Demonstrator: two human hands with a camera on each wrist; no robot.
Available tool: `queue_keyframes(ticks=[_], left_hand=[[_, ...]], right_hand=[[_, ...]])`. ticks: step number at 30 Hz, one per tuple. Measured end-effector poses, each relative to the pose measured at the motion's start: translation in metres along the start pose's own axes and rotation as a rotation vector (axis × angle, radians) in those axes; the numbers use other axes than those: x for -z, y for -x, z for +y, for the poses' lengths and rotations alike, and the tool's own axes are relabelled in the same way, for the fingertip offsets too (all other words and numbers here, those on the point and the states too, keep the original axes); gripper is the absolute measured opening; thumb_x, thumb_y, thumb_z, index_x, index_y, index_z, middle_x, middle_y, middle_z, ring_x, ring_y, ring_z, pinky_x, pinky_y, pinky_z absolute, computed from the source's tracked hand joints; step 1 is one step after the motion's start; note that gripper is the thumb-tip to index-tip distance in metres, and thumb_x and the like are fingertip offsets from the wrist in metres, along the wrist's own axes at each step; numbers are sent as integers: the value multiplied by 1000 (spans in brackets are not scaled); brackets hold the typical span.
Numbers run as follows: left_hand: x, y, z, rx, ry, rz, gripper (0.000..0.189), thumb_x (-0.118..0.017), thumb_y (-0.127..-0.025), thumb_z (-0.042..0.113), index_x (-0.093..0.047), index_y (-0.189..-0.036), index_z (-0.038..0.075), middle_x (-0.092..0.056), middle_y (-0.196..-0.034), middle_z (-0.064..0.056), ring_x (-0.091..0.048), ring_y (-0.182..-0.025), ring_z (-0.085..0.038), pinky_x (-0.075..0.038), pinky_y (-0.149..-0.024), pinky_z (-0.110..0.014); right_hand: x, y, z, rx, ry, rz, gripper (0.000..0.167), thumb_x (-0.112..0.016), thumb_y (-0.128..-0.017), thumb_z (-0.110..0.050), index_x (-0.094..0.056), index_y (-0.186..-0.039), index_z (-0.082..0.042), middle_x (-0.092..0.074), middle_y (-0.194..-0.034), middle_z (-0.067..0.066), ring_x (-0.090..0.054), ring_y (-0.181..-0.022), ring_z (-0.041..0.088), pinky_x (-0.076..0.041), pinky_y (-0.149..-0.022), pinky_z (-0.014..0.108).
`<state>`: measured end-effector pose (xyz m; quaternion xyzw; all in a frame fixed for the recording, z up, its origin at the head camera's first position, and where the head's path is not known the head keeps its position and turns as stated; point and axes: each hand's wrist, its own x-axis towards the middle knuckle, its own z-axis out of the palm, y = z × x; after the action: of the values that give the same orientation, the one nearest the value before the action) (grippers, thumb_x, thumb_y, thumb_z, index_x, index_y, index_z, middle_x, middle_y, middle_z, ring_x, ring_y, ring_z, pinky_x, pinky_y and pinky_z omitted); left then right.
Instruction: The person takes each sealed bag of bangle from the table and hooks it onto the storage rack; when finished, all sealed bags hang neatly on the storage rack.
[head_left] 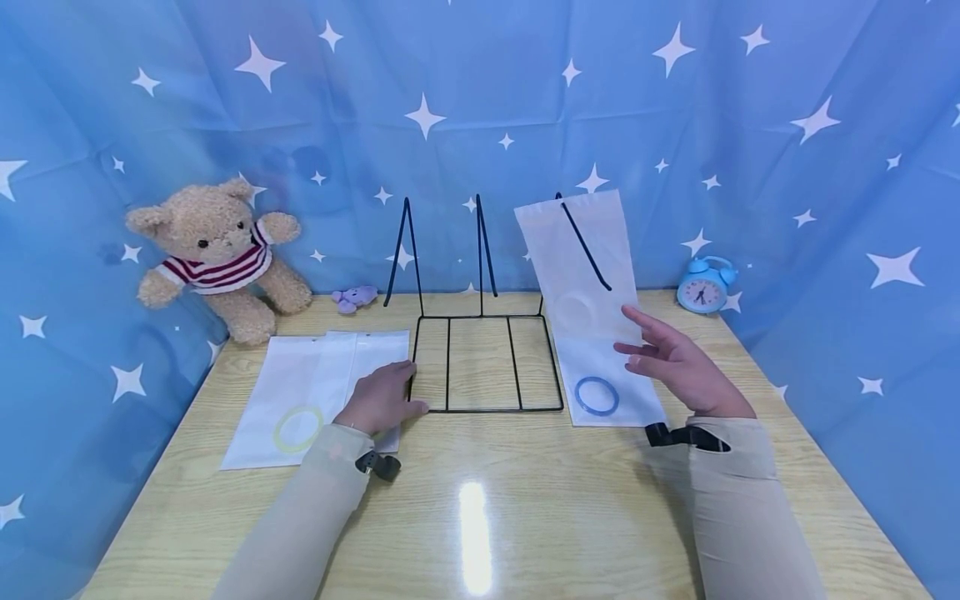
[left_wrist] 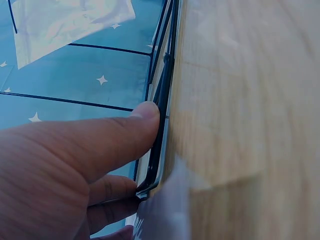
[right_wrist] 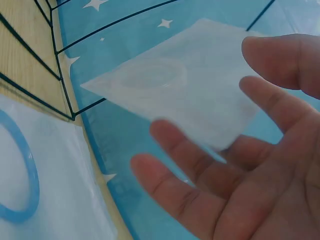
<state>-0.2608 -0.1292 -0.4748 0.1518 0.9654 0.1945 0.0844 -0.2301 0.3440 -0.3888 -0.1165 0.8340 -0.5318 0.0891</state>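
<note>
A black wire display rack (head_left: 480, 317) with three upright hooks stands on the table. My left hand (head_left: 381, 398) grips its front left corner; in the left wrist view the thumb (left_wrist: 145, 111) lies on the black bar and the fingers are at the corner. A white bag (head_left: 581, 242) with a pale ring shape in it hangs from the right hook. My right hand (head_left: 675, 367) is beside it, fingers spread and holding nothing. Below it, another white bag with a blue ring (head_left: 597, 396) lies on the table.
Left of the rack lie white bags (head_left: 258, 408), one showing a yellow-green ring (head_left: 298, 428). A teddy bear (head_left: 217, 250) in a striped top sits at the back left, near a small purple toy (head_left: 355, 298). A blue alarm clock (head_left: 705, 285) stands at the back right.
</note>
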Motion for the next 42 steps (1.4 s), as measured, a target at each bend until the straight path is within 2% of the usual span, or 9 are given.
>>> queue_keyframes(ticks=[5,10,12,15,18,27,31,36,42], left_hand=[[0,0,0,-2,7,2,80,-78,-96,40,-45,-158,0,-44,-164,-20,-42,-151,-41,-38,-121,-60],[-1,0,0,-2,4,4,80,-78,-96,40,-45,-158,1,-44,-164,-19,-42,-151,-41,-38,-121,-60],[-1,0,-1,-4,4,5,80,-77,-96,40,-45,-158,1,-44,-164,-20,-42,-151,-41,-38,-121,-60],[-1,0,-2,-6,3,5,80,-77,-96,40,-46,-158,1,-44,-164,-20,-42,-151,-41,-38,-121,-60],[-2,-1,-2,-7,1,7,80,-77,-96,40,-46,-158,0,-44,-164,-20,-43,-151,-41,-38,-120,-60],[-5,-2,-5,-18,2,17,80,-77,-96,41,-46,-157,-1,-45,-163,-20,-44,-150,-42,-39,-119,-62],[-5,-2,-6,-16,4,17,81,-77,-96,41,-46,-158,-1,-45,-163,-20,-43,-150,-42,-39,-120,-61],[-5,-1,-6,-16,4,12,80,-76,-96,41,-46,-158,-1,-45,-163,-20,-43,-150,-42,-39,-119,-62],[-3,-2,-4,-13,0,7,81,-76,-97,41,-45,-159,0,-44,-164,-20,-42,-151,-41,-38,-120,-62]], right_hand=[[1,0,3,-31,15,17,76,-62,-108,-16,-22,-170,-35,-21,-175,15,-38,-153,46,-51,-99,16],[2,0,7,-23,22,50,76,-60,-108,-15,-20,-170,-33,-25,-173,18,-36,-153,47,-50,-97,12],[3,-1,7,-54,49,66,74,-60,-109,-17,-21,-170,-32,-27,-173,18,-38,-152,46,-52,-106,23],[5,-1,8,-121,126,76,70,-61,-109,-27,-25,-170,-29,-32,-171,18,-40,-151,46,-47,-117,50],[7,-1,11,-198,201,62,72,-64,-106,-40,-31,-168,-26,-35,-168,20,-38,-151,48,-39,-116,69],[20,0,25,-306,410,-41,74,-67,-103,-44,-41,-162,-8,-45,-158,31,-47,-140,51,-51,-106,63],[21,-1,30,-329,452,-76,74,-68,-102,-42,-42,-160,-4,-47,-154,34,-50,-137,52,-51,-104,63],[20,-1,36,-374,487,-90,74,-72,-100,-39,-43,-159,-5,-51,-150,35,-50,-135,51,-48,-106,65],[20,-1,44,-453,513,-107,75,-78,-96,-37,-46,-158,-8,-54,-144,32,-55,-125,46,-54,-95,58]])
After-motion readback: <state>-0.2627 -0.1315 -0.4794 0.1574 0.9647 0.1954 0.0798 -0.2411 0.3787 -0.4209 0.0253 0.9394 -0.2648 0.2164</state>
